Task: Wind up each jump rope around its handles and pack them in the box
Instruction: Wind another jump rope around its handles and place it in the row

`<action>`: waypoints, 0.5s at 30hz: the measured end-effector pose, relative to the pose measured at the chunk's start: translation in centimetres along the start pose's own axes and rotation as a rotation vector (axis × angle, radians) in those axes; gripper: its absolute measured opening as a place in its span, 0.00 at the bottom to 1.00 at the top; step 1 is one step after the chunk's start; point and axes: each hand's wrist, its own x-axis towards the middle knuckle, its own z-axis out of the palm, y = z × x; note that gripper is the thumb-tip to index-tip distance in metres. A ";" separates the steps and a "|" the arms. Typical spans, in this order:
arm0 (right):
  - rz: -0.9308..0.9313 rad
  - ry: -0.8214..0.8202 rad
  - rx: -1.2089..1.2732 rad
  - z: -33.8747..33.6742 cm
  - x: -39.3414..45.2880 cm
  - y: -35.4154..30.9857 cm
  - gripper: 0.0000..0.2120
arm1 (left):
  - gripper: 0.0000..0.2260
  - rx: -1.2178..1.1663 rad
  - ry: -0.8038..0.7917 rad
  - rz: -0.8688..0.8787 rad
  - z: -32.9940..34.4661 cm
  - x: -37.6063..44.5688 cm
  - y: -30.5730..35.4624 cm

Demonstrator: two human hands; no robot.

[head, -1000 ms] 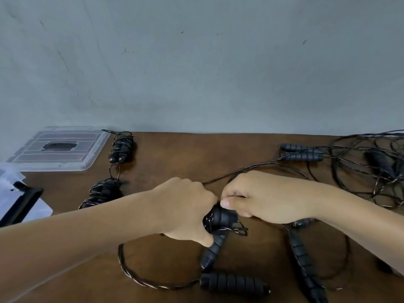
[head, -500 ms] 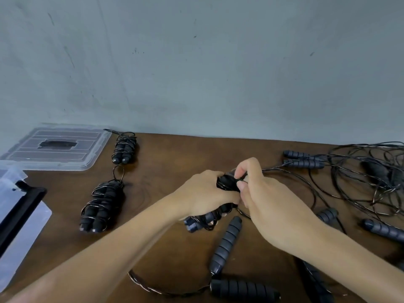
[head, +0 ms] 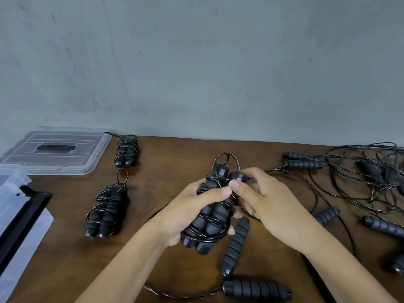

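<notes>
My left hand [head: 188, 213] grips a wound jump rope bundle [head: 213, 217], two black handles side by side with thin cord wrapped around them, held above the table's middle. My right hand [head: 260, 200] pinches the cord near the bundle's top, where a small loop [head: 226, 159] sticks up. Two other wound bundles lie on the table to the left, one near [head: 107, 209] and one farther back [head: 126, 152]. The clear plastic box [head: 15, 213] with a black handle sits at the left edge.
The box's clear lid [head: 54, 149] lies at the back left. Loose black handles [head: 255, 289] lie near the front edge. A tangle of unwound ropes [head: 367, 178] and more handles covers the right side of the brown table [head: 170, 160].
The bundle has been lifted and turned upright toward me, so its wrapped handles now show in my left hand. My right hand moved to the top of the bundle by the loop.
</notes>
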 end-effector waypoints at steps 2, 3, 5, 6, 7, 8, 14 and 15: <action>-0.027 -0.049 0.091 0.0 0.4 -0.4 0.21 | 0.24 0.004 -0.027 0.038 -0.5 -0.1 0.0; -0.049 -0.035 0.118 0.0 0.7 -0.6 0.22 | 0.26 -0.004 -0.034 0.058 -0.6 -0.1 0.0; -0.081 0.009 0.171 0.2 1.0 -1.0 0.23 | 0.29 -0.021 -0.033 0.081 -0.7 0.0 -0.1; -0.087 0.016 0.209 0.3 1.2 -1.1 0.23 | 0.29 -0.027 -0.026 0.088 -0.8 0.1 -0.1; -0.087 0.011 0.239 0.4 1.4 -1.1 0.22 | 0.28 -0.025 -0.016 0.094 -1.0 0.0 -0.1; -0.089 -0.001 0.247 0.4 1.5 -1.1 0.22 | 0.27 -0.004 -0.001 0.098 -1.2 0.0 -0.1; -0.111 -0.040 0.268 1.2 2.0 -0.3 0.10 | 0.20 0.012 0.074 0.145 -2.1 0.0 -0.8; -0.113 -0.050 0.289 1.2 2.2 -0.3 0.08 | 0.20 -0.014 0.090 0.168 -2.0 0.0 -0.9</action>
